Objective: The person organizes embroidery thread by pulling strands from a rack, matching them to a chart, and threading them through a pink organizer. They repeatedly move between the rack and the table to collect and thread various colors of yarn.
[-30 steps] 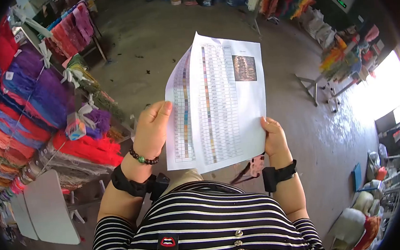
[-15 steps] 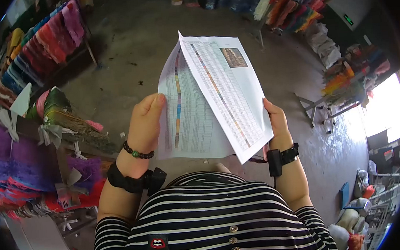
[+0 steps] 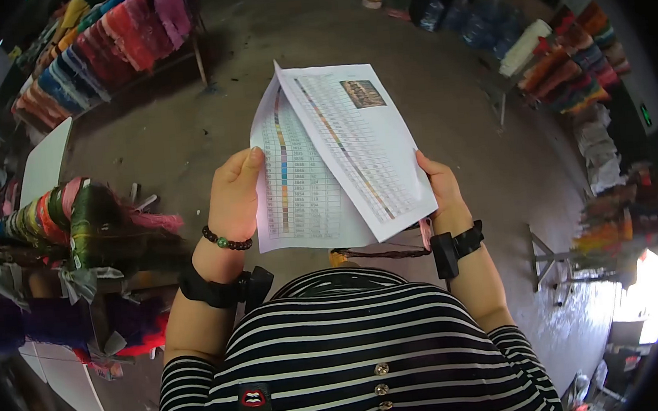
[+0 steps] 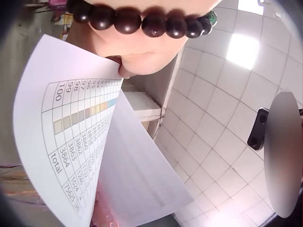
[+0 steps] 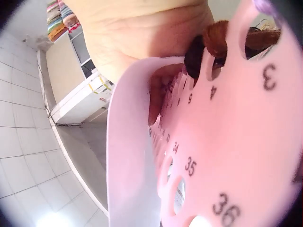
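My left hand [image 3: 237, 191] pinches the left edge of a printed color chart sheet [image 3: 306, 215], thumb on top. A second chart sheet [image 3: 398, 154] with a small picture lies over it, slanted, its right edge held by my right hand [image 3: 443, 185]. In the left wrist view the lower sheet [image 4: 33, 104] shows rows of numbers, color squares and the word "total". The right wrist view shows a pink thread card [image 5: 227, 127] with numbered holes, also in the right hand beneath the paper. Dark and brown threads [image 5: 217, 40] are looped through its holes. The right fingers are mostly hidden behind the paper and card.
Racks of colored yarn skeins [image 3: 119, 40] stand at upper left, with more skeins [image 3: 577, 62] at upper right. Bundled yarn [image 3: 91, 224] lies close on my left, beside a white board [image 3: 47, 162]. Large water bottles [image 3: 477, 24] stand at the back on the floor [image 3: 253, 26].
The top sheet has swung askew over the lower one, baring more of the lower chart. The head view has turned left, and both hands keep hold of the paper.
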Available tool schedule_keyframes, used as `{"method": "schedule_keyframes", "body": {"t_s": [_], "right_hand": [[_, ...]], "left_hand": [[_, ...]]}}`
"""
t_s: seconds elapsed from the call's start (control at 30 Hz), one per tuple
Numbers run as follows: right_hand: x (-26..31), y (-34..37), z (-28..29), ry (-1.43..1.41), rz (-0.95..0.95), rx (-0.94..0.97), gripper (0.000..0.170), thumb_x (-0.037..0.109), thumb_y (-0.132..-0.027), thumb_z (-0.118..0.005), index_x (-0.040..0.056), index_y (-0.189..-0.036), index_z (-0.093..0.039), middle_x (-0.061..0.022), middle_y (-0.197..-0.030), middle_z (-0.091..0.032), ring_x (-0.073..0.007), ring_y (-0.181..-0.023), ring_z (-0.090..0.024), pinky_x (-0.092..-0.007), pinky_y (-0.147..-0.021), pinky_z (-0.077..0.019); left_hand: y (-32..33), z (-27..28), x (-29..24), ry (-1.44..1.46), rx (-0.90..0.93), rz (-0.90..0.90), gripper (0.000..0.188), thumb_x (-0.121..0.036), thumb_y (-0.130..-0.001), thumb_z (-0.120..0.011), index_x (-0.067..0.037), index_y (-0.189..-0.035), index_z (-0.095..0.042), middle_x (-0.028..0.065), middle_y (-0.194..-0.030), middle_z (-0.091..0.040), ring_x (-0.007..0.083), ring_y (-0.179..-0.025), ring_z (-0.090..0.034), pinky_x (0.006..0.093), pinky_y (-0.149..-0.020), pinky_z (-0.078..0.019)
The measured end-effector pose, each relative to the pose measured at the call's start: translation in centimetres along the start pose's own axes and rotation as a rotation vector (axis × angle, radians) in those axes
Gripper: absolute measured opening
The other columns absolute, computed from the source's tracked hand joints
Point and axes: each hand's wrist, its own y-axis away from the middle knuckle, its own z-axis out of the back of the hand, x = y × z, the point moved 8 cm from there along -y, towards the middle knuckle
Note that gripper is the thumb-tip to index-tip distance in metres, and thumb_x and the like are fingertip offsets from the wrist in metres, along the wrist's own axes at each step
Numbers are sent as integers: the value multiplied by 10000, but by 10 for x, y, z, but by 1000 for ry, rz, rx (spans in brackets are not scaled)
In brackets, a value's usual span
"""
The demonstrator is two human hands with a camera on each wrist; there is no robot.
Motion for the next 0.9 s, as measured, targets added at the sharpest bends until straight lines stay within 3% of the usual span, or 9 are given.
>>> {"method": "schedule_keyframes", "body": {"t_s": [0.13, 0.33, 0.37, 0.47, 0.6, 0.7, 0.77, 0.83, 0.9], "right_hand": [[31, -61, -6, 46, -110, 64, 414, 201, -988, -516, -86, -1285, -505, -218, -1239, -601, -311, -1083, -631, -427, -935, -520], [27, -166, -68, 138, -224, 122, 399, 237, -982, -542, -70, -1237, -550, -183, -1137, -656, -261, -987, -668, -394, -858, -548], [44, -169, -47, 140, -228, 111, 394, 242, -982, -544, -65, -1228, -557, -177, -1117, -662, -253, -965, -672, -388, -842, -550], [35, -217, -99, 50, -404, 399, 373, 258, -987, -535, -46, -1199, -574, -162, -1058, -675, -236, -878, -684, -365, -770, -559], [38, -269, -141, 133, -330, 258, 375, 269, -994, -516, -41, -1197, -571, -162, -1062, -675, -241, -874, -687, -369, -761, -562], [31, -327, -197, 104, -416, 429, 382, 269, -999, -500, -44, -1207, -566, -167, -1085, -673, -251, -904, -684, -386, -801, -555], [22, -351, -243, 140, -378, 397, 390, 270, -1001, -493, -48, -1216, -560, -169, -1099, -672, -257, -923, -681, -392, -829, -548], [16, -366, -277, 261, -189, 170, 403, 274, -1001, -489, -53, -1228, -552, -168, -1110, -672, -262, -932, -677, -392, -849, -542], [-4, -396, -308, 384, -198, 239, 383, 246, -981, -541, -78, -1181, -576, -171, -1087, -674, -237, -903, -669, -357, -827, -536]], "left_hand": [[-44, -9, 9, -42, -130, 22, 367, -264, -1010, -539, 74, -1129, -616, 87, -993, -682, 123, -860, -626, 262, -765, -503], [-95, 41, -10, -97, -301, 37, 353, -251, -1011, -530, 69, -1130, -618, 77, -978, -676, 115, -842, -609, 261, -765, -491], [-106, 24, 0, -138, -307, 64, 349, -247, -1011, -528, 69, -1130, -618, 74, -976, -675, 113, -839, -606, 260, -765, -488], [-136, 62, -13, -129, -366, 33, 337, -232, -1012, -522, 70, -1125, -618, 70, -977, -673, 111, -842, -601, 260, -768, -480], [-182, 100, -19, -83, -369, -29, 328, -219, -1016, -512, 74, -1119, -617, 68, -985, -669, 111, -846, -597, 261, -769, -478], [-224, 150, -38, -102, -406, -82, 329, -217, -1019, -506, 76, -1125, -612, 71, -993, -669, 114, -851, -600, 260, -778, -480], [-247, 180, -55, -85, -424, -95, 331, -218, -1021, -503, 76, -1131, -608, 71, -995, -670, 116, -857, -604, 260, -785, -482], [-267, 203, -64, -45, -421, -84, 326, -216, -1022, -498, 70, -1129, -610, 71, -994, -671, 114, -864, -607, 261, -793, -484], [-284, 233, -71, 19, -438, -95, 321, -215, -1024, -491, 64, -1123, -613, 70, -994, -672, 114, -869, -610, 264, -800, -486]]}}
